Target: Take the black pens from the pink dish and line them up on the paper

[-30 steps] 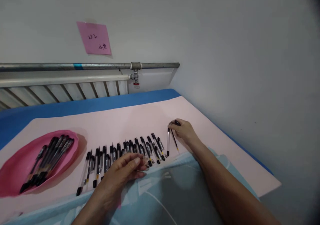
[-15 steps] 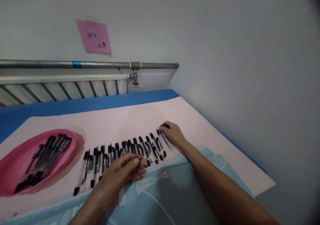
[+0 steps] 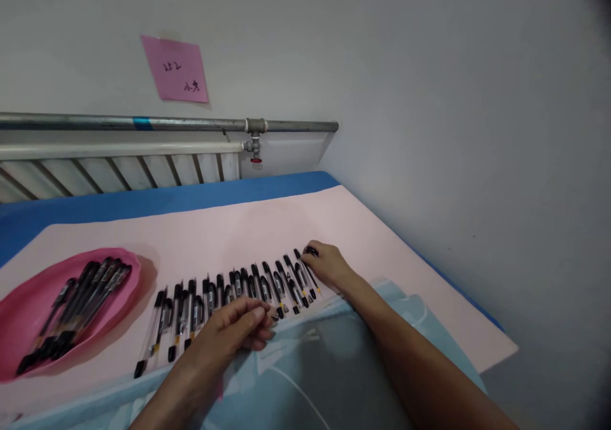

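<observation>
A row of disassembled pens (image 3: 198, 303) lies across the pink sheet: clear barrels, black caps, refills with yellowish ends and small metal tips. At the row's right end my right hand (image 3: 329, 264) is closed around a black pen cap (image 3: 312, 250), its fingers over the sheet. A thin refill (image 3: 312, 276) lies beside those fingers. Nearer to me, my left hand (image 3: 243, 325) is closed in a pinch at the row's front edge. A small shiny piece like a pen tip (image 3: 274, 317) shows at its fingertips. Its palm and wrist hide some pens.
To the left, a pink oval dish (image 3: 126, 315) holds several assembled black pens (image 3: 79, 309). Light blue fabric (image 3: 281, 379) covers the near side. Behind the blue table edge (image 3: 200, 198) run a radiator and a metal pipe (image 3: 191, 124). A wall (image 3: 453, 131) borders the right.
My right hand has come slightly nearer to me, still holding the black cap. My left hand keeps its pinch. The whole view has shifted a little.
</observation>
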`<state>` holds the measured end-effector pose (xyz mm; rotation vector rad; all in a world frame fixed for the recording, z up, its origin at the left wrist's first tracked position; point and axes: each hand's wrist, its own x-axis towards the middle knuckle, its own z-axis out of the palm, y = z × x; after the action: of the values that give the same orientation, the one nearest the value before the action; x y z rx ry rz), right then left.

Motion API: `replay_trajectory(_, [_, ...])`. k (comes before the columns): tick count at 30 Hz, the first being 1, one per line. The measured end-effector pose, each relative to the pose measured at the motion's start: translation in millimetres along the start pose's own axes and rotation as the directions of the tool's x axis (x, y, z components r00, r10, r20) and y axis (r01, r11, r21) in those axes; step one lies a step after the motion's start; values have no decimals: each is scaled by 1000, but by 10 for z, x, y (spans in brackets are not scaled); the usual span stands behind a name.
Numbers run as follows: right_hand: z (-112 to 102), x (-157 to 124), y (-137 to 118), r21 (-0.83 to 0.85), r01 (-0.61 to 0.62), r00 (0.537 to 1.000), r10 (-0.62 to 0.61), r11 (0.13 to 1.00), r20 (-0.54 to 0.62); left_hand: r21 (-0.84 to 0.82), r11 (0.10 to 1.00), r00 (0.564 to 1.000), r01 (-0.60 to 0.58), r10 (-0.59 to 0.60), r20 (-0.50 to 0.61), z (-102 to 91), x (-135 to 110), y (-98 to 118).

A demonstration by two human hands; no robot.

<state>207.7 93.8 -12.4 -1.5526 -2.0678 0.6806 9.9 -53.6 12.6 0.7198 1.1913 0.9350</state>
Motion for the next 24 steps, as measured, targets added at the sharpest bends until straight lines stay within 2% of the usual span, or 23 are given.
replay_trajectory(10, [-9,-2,-26,-123,0,998,7,992,59,55,998,999,-8,6,39,18,-49,51])
replay_trajectory(17, [-171,-8,1,-236,-16,986,54,972,157,48,999,999,2,-5,51,16,-28,36])
replay_trajectory(20, [-260,-65,-1,-270,-15,960,90,963,267,68,998,998,-2,-1,55,19,-29,44])
replay_trajectory(24, [-393,-174,-43,-265,-26,889,143,964,435,94,995,998,-12,6,61,17,-33,54])
